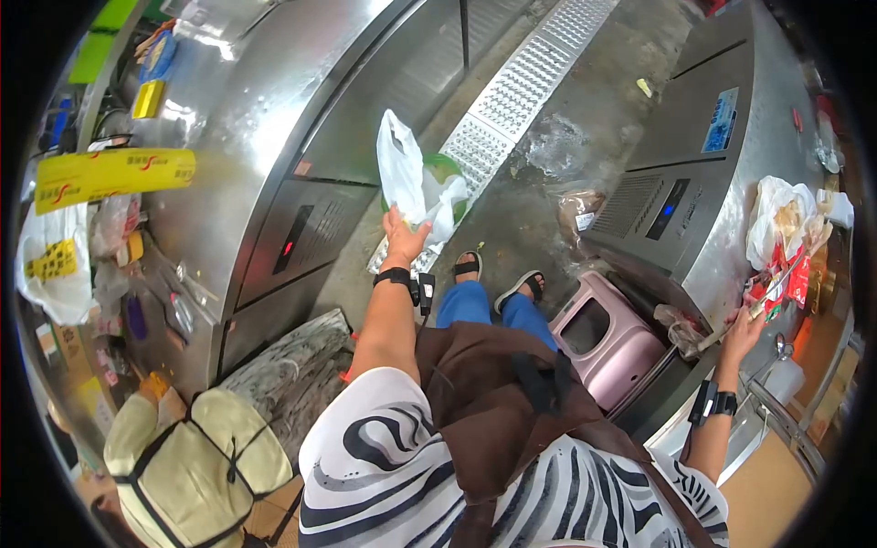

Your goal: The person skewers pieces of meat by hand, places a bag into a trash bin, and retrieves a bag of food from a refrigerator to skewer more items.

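My left hand (406,236) is stretched forward over the floor, its fingers closed on a white plastic bag (399,164). The bag hangs loosely, its upper part puffed out, and overlaps a green round container (443,169) behind it. My right hand (747,331) is out to the side at the right steel counter (722,215). Its fingers are bent around something thin, which I cannot make out. Close by lie red packets (786,274) and a crumpled clear plastic bag (776,224) with brownish contents.
A steel refrigerated counter (352,119) runs along the left, with yellow wrapping (114,175) on it. A perforated metal drain cover (516,91) crosses the wet floor. A pink bin (612,342) stands beside my feet. A cushioned beige bag (196,457) is at lower left.
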The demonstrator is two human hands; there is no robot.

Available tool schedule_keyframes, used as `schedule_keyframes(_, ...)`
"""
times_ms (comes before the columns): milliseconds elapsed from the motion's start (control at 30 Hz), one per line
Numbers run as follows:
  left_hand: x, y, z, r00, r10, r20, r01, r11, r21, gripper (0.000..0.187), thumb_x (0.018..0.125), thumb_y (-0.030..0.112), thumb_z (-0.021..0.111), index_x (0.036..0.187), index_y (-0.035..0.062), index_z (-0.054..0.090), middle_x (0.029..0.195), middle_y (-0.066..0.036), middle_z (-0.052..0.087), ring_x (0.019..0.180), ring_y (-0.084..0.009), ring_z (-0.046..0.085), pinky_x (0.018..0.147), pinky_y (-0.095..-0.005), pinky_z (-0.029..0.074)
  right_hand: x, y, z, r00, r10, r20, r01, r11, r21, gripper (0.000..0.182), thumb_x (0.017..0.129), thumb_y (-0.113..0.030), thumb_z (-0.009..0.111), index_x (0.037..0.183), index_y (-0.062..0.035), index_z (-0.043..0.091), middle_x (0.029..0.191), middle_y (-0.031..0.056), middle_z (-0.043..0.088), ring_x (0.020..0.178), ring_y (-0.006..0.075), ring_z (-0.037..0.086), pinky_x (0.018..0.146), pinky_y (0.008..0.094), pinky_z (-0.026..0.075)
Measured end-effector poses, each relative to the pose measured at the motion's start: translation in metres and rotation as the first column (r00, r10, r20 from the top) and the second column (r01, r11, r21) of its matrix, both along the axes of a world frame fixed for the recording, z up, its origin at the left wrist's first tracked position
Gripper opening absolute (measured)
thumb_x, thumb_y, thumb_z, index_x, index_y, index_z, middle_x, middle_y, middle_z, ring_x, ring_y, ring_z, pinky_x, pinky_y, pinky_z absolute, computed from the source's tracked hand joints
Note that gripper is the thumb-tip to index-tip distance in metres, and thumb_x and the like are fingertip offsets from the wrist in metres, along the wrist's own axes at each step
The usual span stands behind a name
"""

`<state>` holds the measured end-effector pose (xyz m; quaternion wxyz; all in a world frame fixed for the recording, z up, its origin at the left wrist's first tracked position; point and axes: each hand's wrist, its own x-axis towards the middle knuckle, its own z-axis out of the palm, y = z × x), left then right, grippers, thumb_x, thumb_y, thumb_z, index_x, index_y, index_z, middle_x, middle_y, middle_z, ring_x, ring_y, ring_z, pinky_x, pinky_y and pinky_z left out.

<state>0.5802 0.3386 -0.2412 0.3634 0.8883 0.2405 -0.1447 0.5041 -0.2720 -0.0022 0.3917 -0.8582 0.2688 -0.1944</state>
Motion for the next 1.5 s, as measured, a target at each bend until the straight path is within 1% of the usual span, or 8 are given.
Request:
schedule_keyframes(133,0.017,0.004,-0.037,0.998,0.013,-0.068,-0.015,0.999,-0.034,0.086,0.075,0.035,0.064,0.136,-0.0033,0.017,0.142,-0.027,0.011,0.132,-0.0366,0.015,0.107,-0.0368,0.021,-0.005,0.047,0.017,0.998,-0.033,0.054,0.032,0.999,0.020,0.024,0.082,-0.001,0.041,0.106,-0.0010,0.048,0.069,0.0034,0.049,0.052,0.0090,0.045,0.047,0.0226,0.039)
schedule_keyframes(267,0.016,0.013,-0.064,0.980,-0.193,-0.045,0.183,0.970,-0.158,0.058,0.080,0.035,0.056,0.121,-0.0043,0.045,0.124,-0.029,0.042,0.119,-0.0397,0.037,0.101,-0.0403,0.029,-0.016,0.085,0.023,0.993,-0.091,-0.075,0.096,0.993,0.069,0.024,0.082,-0.003,0.040,0.105,-0.0064,0.049,0.069,0.0002,0.048,0.053,0.0076,0.045,0.048,0.0209,0.039)
schedule_keyframes(500,0.028,-0.009,0.024,0.891,-0.452,-0.044,0.417,0.854,-0.312,0.038,0.082,0.023,0.054,0.108,-0.0052,0.056,0.100,-0.020,0.062,0.090,-0.0254,0.061,0.080,-0.0325,0.047,-0.028,0.120,0.041,0.965,-0.259,0.049,0.221,0.896,0.386,0.009,0.088,-0.004,0.045,0.095,-0.0097,0.047,0.064,-0.0019,0.046,0.049,0.0048,0.042,0.042,0.0201,0.037)
schedule_keyframes(700,0.056,-0.013,0.026,0.848,-0.527,-0.060,0.485,0.815,-0.316,0.034,0.081,0.017,0.056,0.105,-0.0071,0.056,0.088,-0.018,0.064,0.077,-0.0212,0.063,0.071,-0.0312,0.048,-0.061,0.066,0.053,0.881,-0.473,0.022,0.442,0.839,0.318,0.008,0.083,-0.003,0.046,0.090,-0.0066,0.049,0.068,0.0036,0.050,0.052,0.0120,0.047,0.048,0.0262,0.041)
schedule_keyframes(867,0.075,-0.032,0.045,0.859,-0.512,-0.014,0.483,0.819,-0.310,0.033,0.081,0.015,0.056,0.105,-0.0081,0.056,0.088,-0.017,0.064,0.076,-0.0211,0.063,0.070,-0.0307,0.049,-0.090,-0.018,0.036,0.861,-0.506,0.051,0.504,0.835,-0.222,0.009,0.079,-0.001,0.047,0.087,-0.0037,0.049,0.076,0.0145,0.054,0.074,0.0270,0.054,0.070,0.0363,0.043)
schedule_keyframes(1033,0.077,-0.055,0.057,0.867,-0.492,-0.079,0.452,0.843,-0.293,0.033,0.081,0.014,0.056,0.106,-0.0087,0.055,0.088,-0.017,0.064,0.075,-0.0201,0.063,0.068,-0.0300,0.050,-0.088,-0.079,0.023,0.842,-0.540,0.000,0.532,0.830,-0.165,0.010,0.079,-0.002,0.048,0.088,-0.0037,0.049,0.079,0.0171,0.056,0.075,0.0312,0.056,0.068,0.0372,0.044)
schedule_keyframes(1333,0.087,-0.121,0.092,0.814,-0.560,-0.152,0.525,0.822,-0.220,0.034,0.082,0.017,0.057,0.105,-0.0075,0.056,0.088,-0.017,0.064,0.076,-0.0199,0.064,0.070,-0.0305,0.050,-0.035,-0.192,0.006,0.918,-0.384,-0.095,0.350,0.900,-0.259,0.014,0.079,-0.004,0.048,0.093,-0.0036,0.050,0.085,0.0210,0.056,0.082,0.0356,0.056,0.070,0.0395,0.044)
schedule_keyframes(1500,0.085,-0.132,0.101,0.702,-0.704,-0.107,0.707,0.707,-0.023,0.034,0.081,0.023,0.055,0.104,-0.0022,0.058,0.094,-0.021,0.062,0.089,-0.0312,0.062,0.078,-0.0366,0.048,-0.030,-0.237,-0.018,0.788,-0.348,-0.508,0.137,0.903,-0.407,0.050,0.085,-0.031,0.049,0.121,0.0030,0.044,0.121,0.0238,0.048,0.113,0.0367,0.046,0.097,0.0401,0.036)
